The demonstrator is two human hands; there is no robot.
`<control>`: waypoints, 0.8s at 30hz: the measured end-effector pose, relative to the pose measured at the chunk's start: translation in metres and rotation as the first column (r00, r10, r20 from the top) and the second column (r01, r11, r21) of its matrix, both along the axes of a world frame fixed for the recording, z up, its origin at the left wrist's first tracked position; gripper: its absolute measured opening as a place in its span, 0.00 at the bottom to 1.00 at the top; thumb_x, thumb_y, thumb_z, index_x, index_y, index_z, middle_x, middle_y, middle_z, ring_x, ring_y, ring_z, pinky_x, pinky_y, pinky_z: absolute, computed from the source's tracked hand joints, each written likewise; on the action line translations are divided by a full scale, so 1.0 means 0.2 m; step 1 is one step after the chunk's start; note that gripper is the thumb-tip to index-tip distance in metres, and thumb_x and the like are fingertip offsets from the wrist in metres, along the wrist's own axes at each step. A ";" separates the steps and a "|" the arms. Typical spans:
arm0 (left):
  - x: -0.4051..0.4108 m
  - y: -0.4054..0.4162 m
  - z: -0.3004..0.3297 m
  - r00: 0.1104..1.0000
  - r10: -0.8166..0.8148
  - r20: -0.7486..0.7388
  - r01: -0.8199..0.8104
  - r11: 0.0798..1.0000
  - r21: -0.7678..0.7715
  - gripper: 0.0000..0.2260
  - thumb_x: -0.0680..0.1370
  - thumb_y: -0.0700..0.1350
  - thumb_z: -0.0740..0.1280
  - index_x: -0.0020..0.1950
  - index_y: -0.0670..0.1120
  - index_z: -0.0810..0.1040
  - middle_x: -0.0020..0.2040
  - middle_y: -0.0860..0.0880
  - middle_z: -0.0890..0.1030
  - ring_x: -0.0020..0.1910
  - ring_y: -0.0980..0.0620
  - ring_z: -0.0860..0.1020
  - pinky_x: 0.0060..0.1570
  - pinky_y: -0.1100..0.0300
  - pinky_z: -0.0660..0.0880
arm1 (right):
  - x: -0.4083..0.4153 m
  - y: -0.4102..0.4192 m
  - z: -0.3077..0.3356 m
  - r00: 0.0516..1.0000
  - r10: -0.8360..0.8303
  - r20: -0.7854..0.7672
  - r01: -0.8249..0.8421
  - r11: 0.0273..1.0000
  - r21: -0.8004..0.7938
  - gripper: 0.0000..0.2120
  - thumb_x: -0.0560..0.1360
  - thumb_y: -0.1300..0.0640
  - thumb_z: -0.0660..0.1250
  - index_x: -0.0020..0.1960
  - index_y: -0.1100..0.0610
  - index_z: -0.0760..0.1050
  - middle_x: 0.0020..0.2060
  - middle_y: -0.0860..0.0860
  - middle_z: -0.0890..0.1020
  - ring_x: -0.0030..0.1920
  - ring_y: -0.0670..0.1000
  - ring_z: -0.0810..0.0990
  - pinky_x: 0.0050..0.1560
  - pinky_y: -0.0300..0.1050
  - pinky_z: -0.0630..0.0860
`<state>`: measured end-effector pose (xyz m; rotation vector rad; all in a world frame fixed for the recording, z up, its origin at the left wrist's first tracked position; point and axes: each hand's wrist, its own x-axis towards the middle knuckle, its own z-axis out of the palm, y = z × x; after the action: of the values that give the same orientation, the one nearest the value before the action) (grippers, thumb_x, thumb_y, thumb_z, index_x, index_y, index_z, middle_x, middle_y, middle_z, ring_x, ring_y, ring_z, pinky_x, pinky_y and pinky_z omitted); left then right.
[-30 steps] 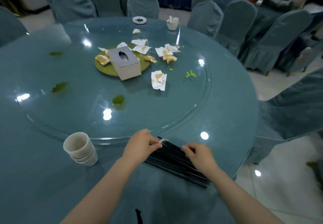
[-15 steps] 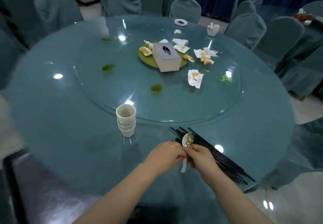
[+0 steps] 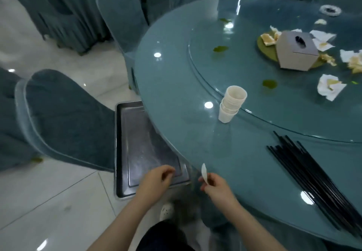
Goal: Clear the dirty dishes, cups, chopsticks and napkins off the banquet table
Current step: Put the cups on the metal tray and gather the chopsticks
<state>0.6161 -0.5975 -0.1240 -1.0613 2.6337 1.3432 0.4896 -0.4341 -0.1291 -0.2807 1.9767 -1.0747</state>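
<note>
Spoon (image 3: 204, 173), small and white, stuck up from the right hand (image 3: 216, 189), pinched by its handle at the table (image 3: 244, 158) edge; left hand (image 3: 156, 182) hung loosely curled, empty, over the metal tray (image 3: 125, 133).

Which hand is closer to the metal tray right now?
Left. The left hand hovers over the metal tray at its near corner. The right hand is off to the tray's right, at the table edge, pinching a white spoon.

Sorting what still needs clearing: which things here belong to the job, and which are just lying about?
To clear: spoon in right hand, stacked cups, chopsticks, napkins, ashtray.
Just there: tissue box, chairs, metal tray.
</note>
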 end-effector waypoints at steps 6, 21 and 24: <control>0.33 -0.22 -0.15 0.986 0.122 0.113 -0.127 0.991 0.039 0.08 0.78 0.45 0.66 0.56 0.53 0.79 0.47 0.58 0.81 0.45 0.63 0.77 0.43 0.73 0.71 | 0.17 -0.17 -0.16 0.988 0.151 0.031 -0.154 0.975 0.163 0.06 0.71 0.64 0.66 0.41 0.53 0.78 0.36 0.49 0.81 0.36 0.47 0.77 0.38 0.40 0.71; 0.67 -0.84 -0.80 0.868 0.358 0.345 -0.449 0.863 0.233 0.13 0.76 0.41 0.67 0.60 0.45 0.76 0.52 0.47 0.81 0.50 0.50 0.78 0.48 0.59 0.71 | 0.24 -0.50 -0.90 0.942 -0.248 0.227 0.107 0.862 0.495 0.10 0.81 0.56 0.57 0.55 0.59 0.74 0.34 0.55 0.81 0.28 0.50 0.73 0.29 0.41 0.67; 0.69 -0.89 -0.97 0.811 0.403 0.424 -0.520 0.828 0.207 0.19 0.76 0.43 0.68 0.66 0.44 0.71 0.58 0.44 0.78 0.52 0.48 0.76 0.50 0.57 0.71 | 0.24 -0.52 -1.06 0.942 -0.250 0.224 0.113 0.864 0.491 0.08 0.80 0.57 0.58 0.54 0.56 0.75 0.37 0.52 0.83 0.28 0.48 0.72 0.26 0.39 0.65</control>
<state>0.7534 -0.7754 -0.3183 -1.7767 1.8752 1.3926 0.5384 -0.5377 -0.3415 0.3173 1.9556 -0.6628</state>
